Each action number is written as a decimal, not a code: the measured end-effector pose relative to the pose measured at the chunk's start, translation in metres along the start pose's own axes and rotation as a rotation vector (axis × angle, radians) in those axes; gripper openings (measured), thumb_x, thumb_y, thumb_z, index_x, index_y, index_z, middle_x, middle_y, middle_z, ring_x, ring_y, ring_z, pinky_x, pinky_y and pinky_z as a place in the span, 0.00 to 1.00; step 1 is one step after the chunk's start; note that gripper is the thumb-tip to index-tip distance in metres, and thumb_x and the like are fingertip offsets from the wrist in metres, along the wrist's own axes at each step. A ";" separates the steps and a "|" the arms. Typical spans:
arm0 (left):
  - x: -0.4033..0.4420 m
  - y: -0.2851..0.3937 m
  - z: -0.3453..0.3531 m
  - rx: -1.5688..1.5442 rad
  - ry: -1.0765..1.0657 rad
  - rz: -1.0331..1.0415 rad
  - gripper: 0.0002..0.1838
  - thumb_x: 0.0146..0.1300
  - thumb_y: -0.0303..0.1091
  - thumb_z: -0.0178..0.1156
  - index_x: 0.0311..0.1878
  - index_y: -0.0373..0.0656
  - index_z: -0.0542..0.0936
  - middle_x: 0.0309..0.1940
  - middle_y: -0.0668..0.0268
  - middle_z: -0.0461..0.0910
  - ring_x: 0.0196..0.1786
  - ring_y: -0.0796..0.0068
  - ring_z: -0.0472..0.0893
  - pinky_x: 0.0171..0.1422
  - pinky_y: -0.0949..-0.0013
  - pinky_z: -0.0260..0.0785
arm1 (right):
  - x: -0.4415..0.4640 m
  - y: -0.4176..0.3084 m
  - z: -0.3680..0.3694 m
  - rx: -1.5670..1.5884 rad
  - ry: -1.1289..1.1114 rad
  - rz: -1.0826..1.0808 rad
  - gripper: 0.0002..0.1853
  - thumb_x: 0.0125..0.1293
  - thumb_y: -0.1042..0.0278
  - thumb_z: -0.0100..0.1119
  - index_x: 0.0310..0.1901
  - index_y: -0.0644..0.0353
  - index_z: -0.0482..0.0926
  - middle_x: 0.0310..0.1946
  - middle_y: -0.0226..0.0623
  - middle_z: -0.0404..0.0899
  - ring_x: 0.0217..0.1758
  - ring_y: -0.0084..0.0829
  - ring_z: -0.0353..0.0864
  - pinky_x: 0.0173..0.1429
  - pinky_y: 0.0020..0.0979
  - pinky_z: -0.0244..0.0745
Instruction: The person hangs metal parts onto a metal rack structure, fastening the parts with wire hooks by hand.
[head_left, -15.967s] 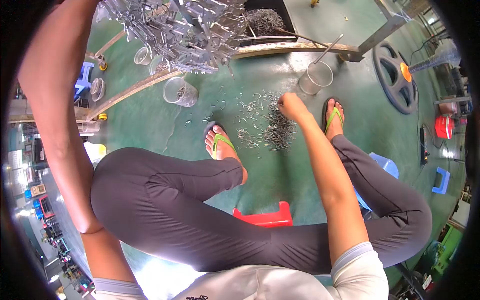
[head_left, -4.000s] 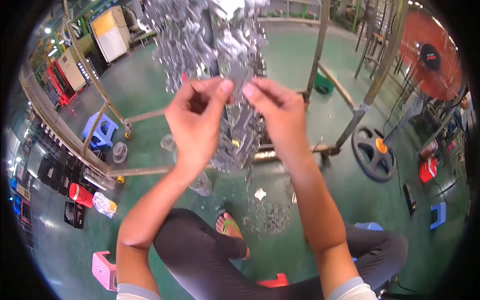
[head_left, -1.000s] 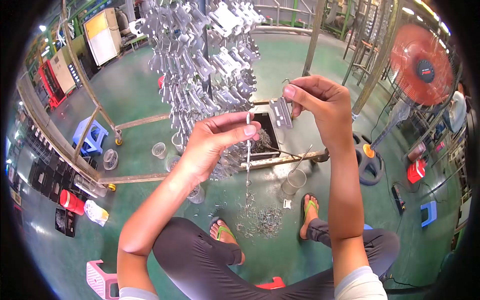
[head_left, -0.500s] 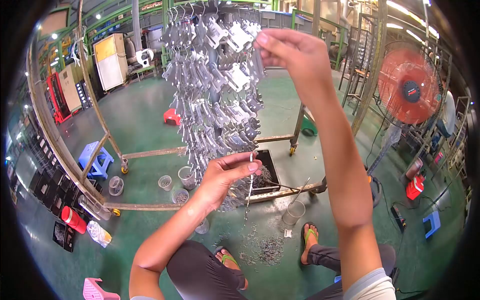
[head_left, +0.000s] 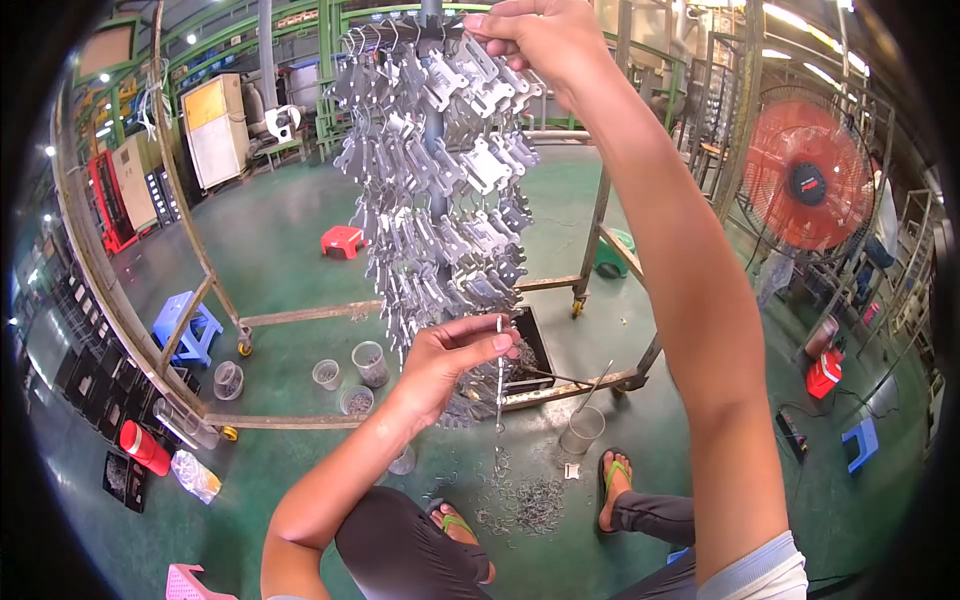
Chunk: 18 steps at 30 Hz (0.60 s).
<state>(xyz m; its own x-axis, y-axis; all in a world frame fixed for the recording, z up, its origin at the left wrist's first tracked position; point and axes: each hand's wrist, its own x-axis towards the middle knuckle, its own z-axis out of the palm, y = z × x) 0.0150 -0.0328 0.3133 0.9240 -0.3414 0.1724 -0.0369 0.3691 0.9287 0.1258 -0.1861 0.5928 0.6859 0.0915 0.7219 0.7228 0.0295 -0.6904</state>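
Note:
Rows of silver metal brackets (head_left: 440, 170) hang on hooks around an upright pole. At the top of this cluster my right hand (head_left: 535, 35) is closed by the upper ring of hooks, its fingertips at a hook with a bracket hanging just below. My left hand (head_left: 455, 365), lower down in front of the brackets, pinches a thin metal strip (head_left: 500, 385) that hangs downward. On the floor between my feet lies a pile of small metal hooks (head_left: 540, 505), with a small bracket (head_left: 571, 471) beside it.
Behind my left hand is a black crate (head_left: 535, 345) of metal pieces. Plastic cups (head_left: 370, 364) stand left of it, and a clear container (head_left: 582, 430) with a rod at right. A rusty frame (head_left: 290, 421) surrounds the brackets; a red fan (head_left: 806, 182) stands right, a blue stool (head_left: 188, 325) left.
My right hand has moved up and left from the level of my left hand to the top hooks, carrying a bracket. My left hand still pinches the strip. The view has tilted upward.

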 end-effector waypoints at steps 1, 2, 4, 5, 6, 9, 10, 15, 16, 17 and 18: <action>0.000 0.000 0.000 -0.001 0.000 -0.001 0.24 0.67 0.28 0.71 0.63 0.27 0.79 0.54 0.48 0.86 0.56 0.59 0.87 0.69 0.60 0.77 | -0.001 -0.004 0.000 -0.049 0.003 -0.001 0.05 0.65 0.76 0.72 0.35 0.68 0.85 0.25 0.37 0.85 0.21 0.21 0.78 0.23 0.24 0.70; 0.000 0.000 -0.001 -0.001 0.000 0.000 0.24 0.66 0.28 0.71 0.63 0.27 0.79 0.54 0.48 0.86 0.55 0.59 0.87 0.69 0.60 0.77 | -0.002 -0.008 0.001 -0.099 0.005 -0.003 0.05 0.65 0.76 0.72 0.34 0.67 0.86 0.24 0.36 0.84 0.20 0.21 0.77 0.23 0.24 0.68; 0.000 -0.001 -0.001 -0.002 0.000 0.003 0.25 0.66 0.28 0.71 0.63 0.27 0.79 0.54 0.48 0.86 0.55 0.59 0.87 0.68 0.60 0.77 | -0.003 -0.012 -0.002 -0.156 -0.044 0.016 0.06 0.65 0.74 0.73 0.33 0.66 0.86 0.23 0.34 0.83 0.20 0.20 0.76 0.22 0.24 0.66; 0.000 -0.001 -0.001 -0.002 0.002 0.003 0.24 0.66 0.28 0.71 0.63 0.27 0.79 0.54 0.48 0.86 0.55 0.59 0.88 0.68 0.60 0.77 | -0.004 -0.014 -0.003 -0.184 -0.068 0.026 0.06 0.64 0.73 0.74 0.32 0.66 0.86 0.22 0.34 0.82 0.19 0.20 0.75 0.22 0.24 0.65; -0.001 0.000 0.000 -0.001 0.003 0.002 0.24 0.66 0.28 0.71 0.63 0.27 0.80 0.54 0.48 0.87 0.55 0.59 0.88 0.68 0.60 0.77 | -0.003 -0.014 -0.003 -0.182 -0.079 0.036 0.07 0.64 0.73 0.74 0.32 0.66 0.86 0.21 0.33 0.82 0.19 0.20 0.74 0.21 0.24 0.64; -0.001 0.000 0.001 -0.007 0.006 0.008 0.24 0.66 0.28 0.72 0.62 0.28 0.80 0.53 0.48 0.87 0.54 0.59 0.88 0.68 0.60 0.77 | -0.003 -0.016 0.000 -0.197 -0.096 0.057 0.07 0.64 0.72 0.74 0.33 0.66 0.87 0.21 0.33 0.82 0.19 0.20 0.73 0.21 0.24 0.63; 0.000 0.000 0.001 -0.008 0.006 0.011 0.23 0.66 0.28 0.72 0.62 0.28 0.80 0.53 0.48 0.87 0.54 0.59 0.88 0.68 0.60 0.77 | -0.004 -0.017 0.000 -0.216 -0.090 0.057 0.07 0.65 0.72 0.74 0.33 0.66 0.87 0.21 0.33 0.82 0.19 0.20 0.74 0.21 0.24 0.64; 0.000 -0.001 0.001 -0.015 0.015 0.010 0.23 0.66 0.28 0.72 0.61 0.29 0.81 0.53 0.48 0.87 0.55 0.59 0.88 0.68 0.60 0.77 | -0.010 -0.020 -0.002 -0.222 -0.112 0.064 0.08 0.67 0.70 0.72 0.35 0.67 0.87 0.23 0.36 0.84 0.21 0.21 0.79 0.23 0.25 0.69; 0.000 -0.001 0.001 -0.019 0.017 0.010 0.23 0.66 0.28 0.72 0.61 0.29 0.81 0.53 0.48 0.87 0.54 0.59 0.88 0.68 0.60 0.77 | -0.008 -0.017 -0.004 -0.205 -0.142 0.065 0.08 0.67 0.70 0.71 0.36 0.67 0.87 0.23 0.36 0.84 0.21 0.21 0.79 0.23 0.25 0.71; 0.000 -0.001 0.001 -0.017 0.020 0.006 0.23 0.66 0.28 0.72 0.61 0.28 0.81 0.53 0.48 0.87 0.54 0.59 0.88 0.68 0.60 0.77 | -0.007 -0.014 -0.006 -0.188 -0.172 0.066 0.08 0.68 0.70 0.70 0.36 0.68 0.87 0.23 0.36 0.84 0.22 0.22 0.80 0.23 0.25 0.72; 0.000 0.000 0.002 -0.014 0.022 0.002 0.23 0.66 0.28 0.72 0.61 0.28 0.81 0.53 0.48 0.87 0.54 0.59 0.88 0.68 0.60 0.77 | -0.009 -0.016 -0.006 -0.225 -0.157 0.044 0.08 0.68 0.70 0.69 0.37 0.68 0.87 0.23 0.37 0.84 0.21 0.22 0.80 0.23 0.25 0.73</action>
<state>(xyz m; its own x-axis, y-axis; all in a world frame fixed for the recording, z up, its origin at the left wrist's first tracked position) 0.0138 -0.0347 0.3137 0.9322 -0.3212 0.1668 -0.0337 0.3817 0.9237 0.1090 -0.1928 0.5974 0.7082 0.2412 0.6635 0.7052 -0.1979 -0.6808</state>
